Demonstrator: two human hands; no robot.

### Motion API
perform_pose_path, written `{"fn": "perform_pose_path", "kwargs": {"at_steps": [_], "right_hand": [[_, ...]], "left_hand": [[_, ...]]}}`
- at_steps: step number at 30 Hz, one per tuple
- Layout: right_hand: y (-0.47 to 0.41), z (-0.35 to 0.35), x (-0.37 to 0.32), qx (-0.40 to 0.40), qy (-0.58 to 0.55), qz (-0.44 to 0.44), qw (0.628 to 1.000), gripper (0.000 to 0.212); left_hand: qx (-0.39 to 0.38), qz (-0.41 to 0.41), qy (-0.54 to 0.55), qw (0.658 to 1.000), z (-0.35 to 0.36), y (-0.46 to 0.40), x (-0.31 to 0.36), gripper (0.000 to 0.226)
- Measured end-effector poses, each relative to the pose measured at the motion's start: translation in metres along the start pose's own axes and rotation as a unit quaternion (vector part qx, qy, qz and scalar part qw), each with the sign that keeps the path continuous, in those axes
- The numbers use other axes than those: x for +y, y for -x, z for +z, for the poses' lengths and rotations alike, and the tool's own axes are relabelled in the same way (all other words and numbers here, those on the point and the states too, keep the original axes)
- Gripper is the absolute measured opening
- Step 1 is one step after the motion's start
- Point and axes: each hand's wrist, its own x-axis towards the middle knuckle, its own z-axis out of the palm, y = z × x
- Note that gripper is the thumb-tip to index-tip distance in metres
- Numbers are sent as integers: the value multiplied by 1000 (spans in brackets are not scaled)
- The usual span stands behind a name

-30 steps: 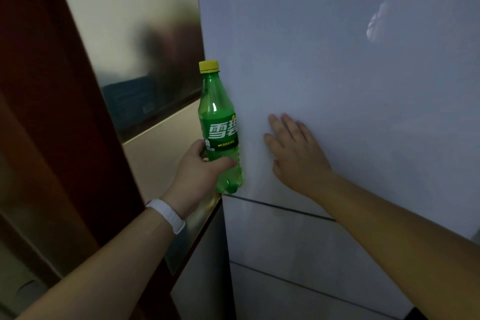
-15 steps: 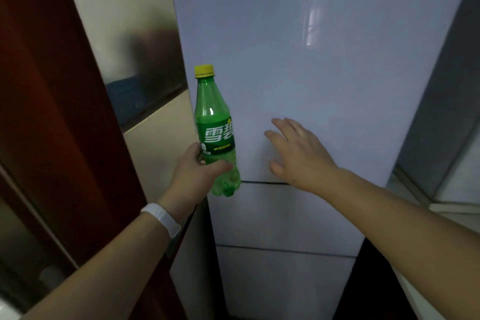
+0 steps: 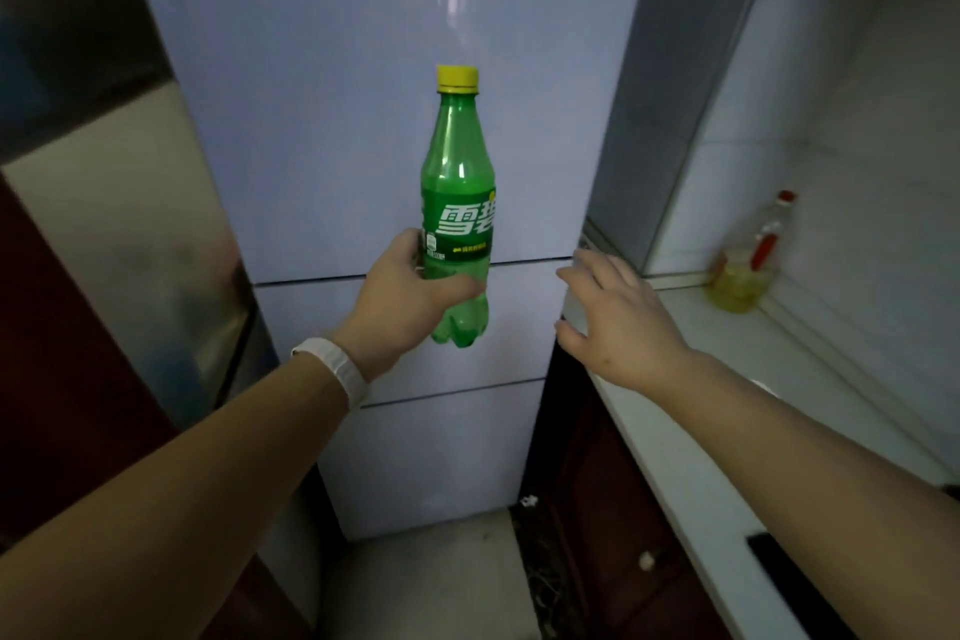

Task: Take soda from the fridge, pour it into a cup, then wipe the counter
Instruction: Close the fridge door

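A green soda bottle point(image 3: 460, 182) with a yellow cap stands upright in the air, my left hand point(image 3: 402, 299) gripping its lower part. Behind it is the white fridge point(image 3: 363, 68), all its doors closed. My right hand point(image 3: 610, 312) hovers open with fingers spread, off the fridge's right edge, above the near corner of the white counter point(image 3: 727, 431). No cup is in view.
A clear oil bottle point(image 3: 748, 265) with a red cap stands in the counter's far corner against the tiled wall. Dark cabinet doors point(image 3: 597, 509) sit under the counter. A dark wooden panel point(image 3: 62, 353) is on the left. A dark flat object point(image 3: 795, 587) lies on the counter's near edge.
My right hand has come off the fridge door and moved right toward the counter. The view has swung right, bringing the counter and oil bottle into sight. The bottle stays in my left hand.
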Motion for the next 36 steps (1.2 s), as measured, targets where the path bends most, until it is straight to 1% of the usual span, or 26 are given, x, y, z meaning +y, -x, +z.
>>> {"fn": "perform_pose_path", "kwargs": {"at_steps": [2, 8, 12, 18, 23, 26, 30, 33, 36], "right_hand": [[15, 0, 22, -13, 8, 26, 1000, 63], [46, 11, 99, -30, 22, 85, 996, 62], [57, 25, 155, -54, 8, 118, 991, 61], [80, 50, 232, -71, -23, 170, 983, 63], [104, 72, 281, -88, -64, 217, 970, 64], [120, 82, 301, -90, -97, 260, 957, 67], [141, 95, 317, -73, -141, 331, 930, 77], [151, 110, 324, -67, -184, 383, 903, 88], [156, 128, 327, -62, -232, 436, 867, 99]], "left_hand": [[-28, -1, -1, 1000, 26, -1, -3, 42], [-89, -2, -10, 996, 110, -23, -15, 53], [-146, -12, -18, 989, 170, -50, -28, 61], [-197, -39, -26, 979, 265, -74, -55, 63], [-256, -64, -45, 963, 323, -79, -80, 71], [-281, -77, -58, 955, 352, -79, -95, 81], [-311, -89, -84, 943, 382, -80, -113, 80], [-325, -107, -97, 935, 397, -85, -129, 81], [-333, -123, -86, 931, 407, -94, -150, 83]]}}
